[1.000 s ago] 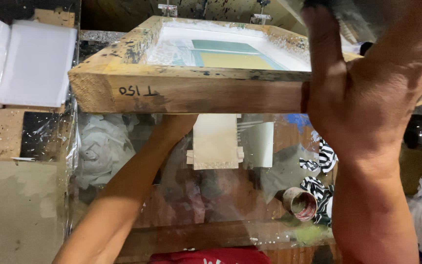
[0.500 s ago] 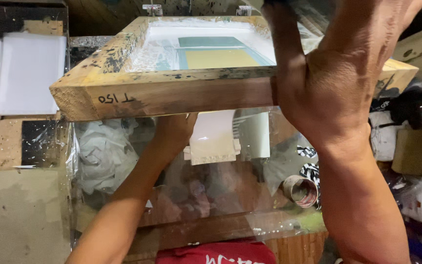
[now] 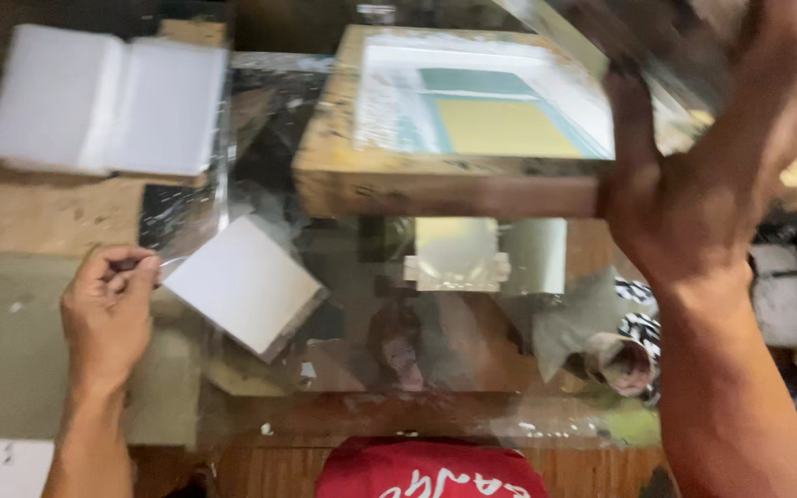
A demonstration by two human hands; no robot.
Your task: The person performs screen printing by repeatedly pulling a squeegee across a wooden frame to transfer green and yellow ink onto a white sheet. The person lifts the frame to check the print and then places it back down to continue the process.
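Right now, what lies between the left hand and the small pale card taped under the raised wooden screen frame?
In the head view, a white square sheet lies on the glass between the left hand and the pale card; the hand pinches its corner.

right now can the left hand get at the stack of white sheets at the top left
Probably yes. The left hand pinches the white card by a corner, yet only bare board lies between it and the stack of white sheets; it would have to let go first.

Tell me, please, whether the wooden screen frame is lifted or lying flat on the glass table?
Lifted. The right hand grips the wooden frame at its near edge, and the glass table shows beneath that raised edge.
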